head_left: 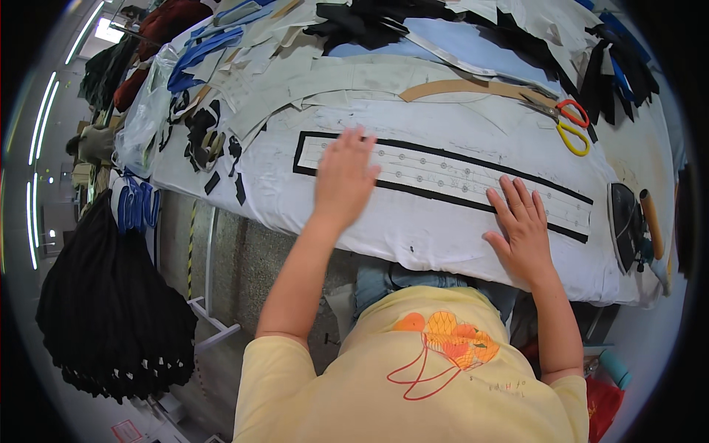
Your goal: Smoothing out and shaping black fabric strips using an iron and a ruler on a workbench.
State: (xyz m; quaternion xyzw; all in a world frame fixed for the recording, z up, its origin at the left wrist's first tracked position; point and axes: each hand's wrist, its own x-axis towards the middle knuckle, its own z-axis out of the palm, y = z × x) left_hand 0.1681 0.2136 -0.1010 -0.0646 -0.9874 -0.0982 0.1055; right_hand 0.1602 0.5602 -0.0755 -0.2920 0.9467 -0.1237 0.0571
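Note:
A long black fabric strip (pixel 428 194) lies slantwise across the white-covered table, showing as a dark border around a narrower white pattern piece (pixel 436 172). Rows of small ringed marks run along that white piece. Over its left end is my left hand (pixel 345 181), palm down with the fingers extended and slightly blurred. My right hand (pixel 523 229) rests toward the other end, fingers spread, fingertips on the strip and palm near its lower edge. Neither hand holds anything.
Scissors (pixel 572 127) with red and yellow handles lie at the far right, beside a tan curved strip (pixel 473 88). An iron (pixel 625 227) stands at the table's right edge. Black scraps (pixel 201 136) lie at left; black cloth (pixel 111 303) hangs beyond the table's left edge.

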